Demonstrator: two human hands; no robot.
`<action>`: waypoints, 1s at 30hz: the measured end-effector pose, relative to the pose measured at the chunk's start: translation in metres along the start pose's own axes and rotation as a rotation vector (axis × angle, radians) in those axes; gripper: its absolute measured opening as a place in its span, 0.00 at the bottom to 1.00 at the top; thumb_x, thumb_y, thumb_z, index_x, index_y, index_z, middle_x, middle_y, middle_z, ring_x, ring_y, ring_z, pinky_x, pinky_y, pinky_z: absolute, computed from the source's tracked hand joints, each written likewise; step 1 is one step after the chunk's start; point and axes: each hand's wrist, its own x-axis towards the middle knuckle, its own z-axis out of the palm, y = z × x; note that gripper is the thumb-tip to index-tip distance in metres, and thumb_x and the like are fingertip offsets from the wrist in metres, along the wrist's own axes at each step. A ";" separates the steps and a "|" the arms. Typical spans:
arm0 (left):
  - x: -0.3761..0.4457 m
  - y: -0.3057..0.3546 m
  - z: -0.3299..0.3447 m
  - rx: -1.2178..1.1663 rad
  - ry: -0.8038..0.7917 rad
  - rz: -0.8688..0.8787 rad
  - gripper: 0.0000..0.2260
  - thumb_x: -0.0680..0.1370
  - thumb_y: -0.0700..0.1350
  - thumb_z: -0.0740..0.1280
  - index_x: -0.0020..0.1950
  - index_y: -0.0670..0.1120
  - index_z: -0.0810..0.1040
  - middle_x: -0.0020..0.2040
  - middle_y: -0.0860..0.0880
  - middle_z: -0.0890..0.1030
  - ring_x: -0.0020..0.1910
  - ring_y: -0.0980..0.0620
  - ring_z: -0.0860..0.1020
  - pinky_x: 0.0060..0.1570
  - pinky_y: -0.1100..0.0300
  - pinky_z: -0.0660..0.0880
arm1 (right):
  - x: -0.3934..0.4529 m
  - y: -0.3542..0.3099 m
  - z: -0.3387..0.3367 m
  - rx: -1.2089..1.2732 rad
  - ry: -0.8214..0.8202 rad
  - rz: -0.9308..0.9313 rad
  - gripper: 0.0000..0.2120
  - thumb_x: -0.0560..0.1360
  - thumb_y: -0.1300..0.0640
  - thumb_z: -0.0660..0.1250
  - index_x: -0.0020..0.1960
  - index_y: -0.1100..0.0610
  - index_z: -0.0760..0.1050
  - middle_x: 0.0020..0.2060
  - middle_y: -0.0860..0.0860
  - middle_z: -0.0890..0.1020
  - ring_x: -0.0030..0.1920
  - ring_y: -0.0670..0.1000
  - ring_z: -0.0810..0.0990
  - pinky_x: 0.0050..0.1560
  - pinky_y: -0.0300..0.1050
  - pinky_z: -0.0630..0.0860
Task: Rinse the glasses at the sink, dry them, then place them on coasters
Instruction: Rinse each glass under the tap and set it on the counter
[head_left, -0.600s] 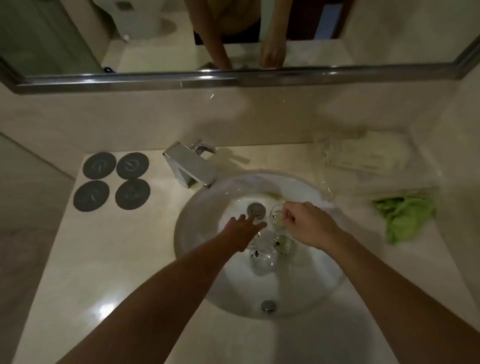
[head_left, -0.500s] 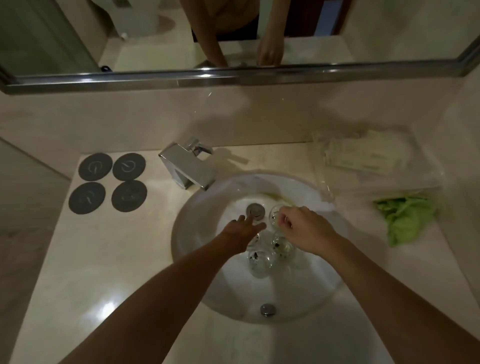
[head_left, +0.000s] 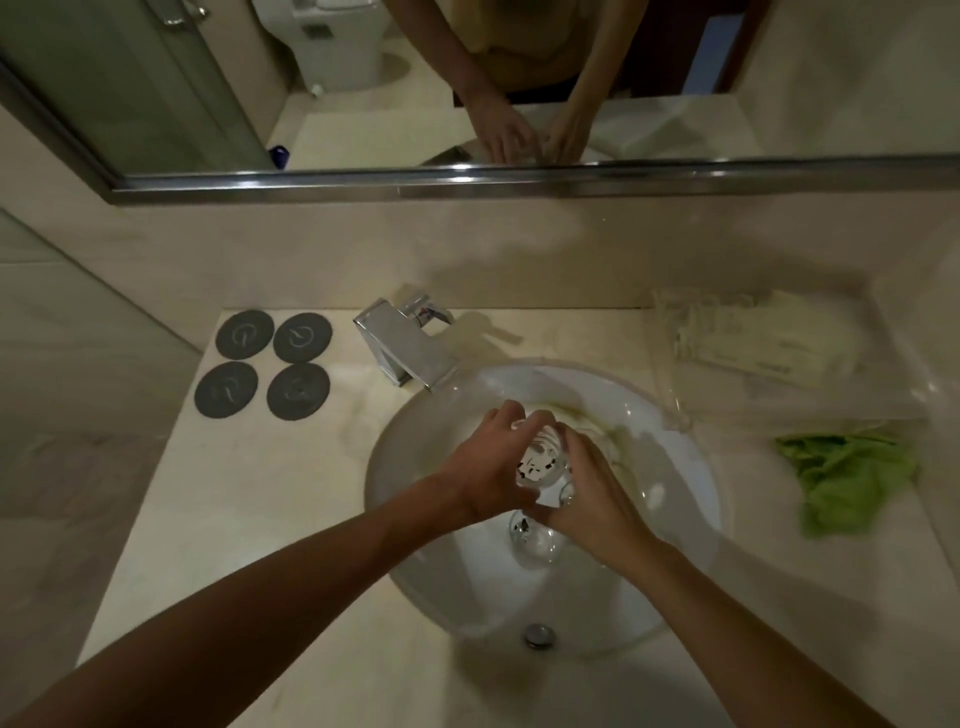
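Both hands lift one clear glass over the basin.

Four dark coasters (head_left: 263, 365) lie at the counter's left, beside the chrome faucet (head_left: 408, 347). Above the white sink (head_left: 675, 452), the left hand (head_left: 485, 470) and right hand (head_left: 592, 486) curl around a speckled glass (head_left: 540, 462), its rim partly hidden. Another glass (head_left: 532, 538) lies below; a third seems tucked behind the right hand. A green cloth (head_left: 847, 480) lies at right.

Both hands (head_left: 488, 467) around a glass (head_left: 540, 460) over the sink (head_left: 675, 519)
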 end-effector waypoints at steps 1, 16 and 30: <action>-0.002 0.005 -0.003 -0.019 0.015 0.003 0.36 0.67 0.46 0.78 0.72 0.51 0.66 0.65 0.46 0.67 0.63 0.47 0.68 0.55 0.54 0.74 | -0.002 -0.002 0.004 0.015 0.069 -0.001 0.49 0.66 0.52 0.81 0.78 0.52 0.56 0.72 0.49 0.68 0.71 0.48 0.66 0.62 0.37 0.67; 0.028 -0.010 -0.129 0.215 0.300 0.043 0.16 0.81 0.44 0.66 0.68 0.41 0.74 0.64 0.43 0.75 0.60 0.48 0.75 0.59 0.58 0.73 | 0.034 -0.020 0.028 0.080 0.178 0.013 0.39 0.62 0.51 0.82 0.69 0.50 0.68 0.62 0.48 0.78 0.62 0.51 0.77 0.60 0.48 0.76; 0.097 -0.076 -0.133 0.235 0.176 -0.102 0.03 0.78 0.33 0.68 0.45 0.37 0.80 0.47 0.40 0.79 0.43 0.46 0.77 0.47 0.50 0.76 | 0.081 -0.057 0.063 0.032 0.140 -0.037 0.35 0.66 0.49 0.78 0.68 0.53 0.69 0.61 0.48 0.80 0.60 0.48 0.78 0.52 0.21 0.62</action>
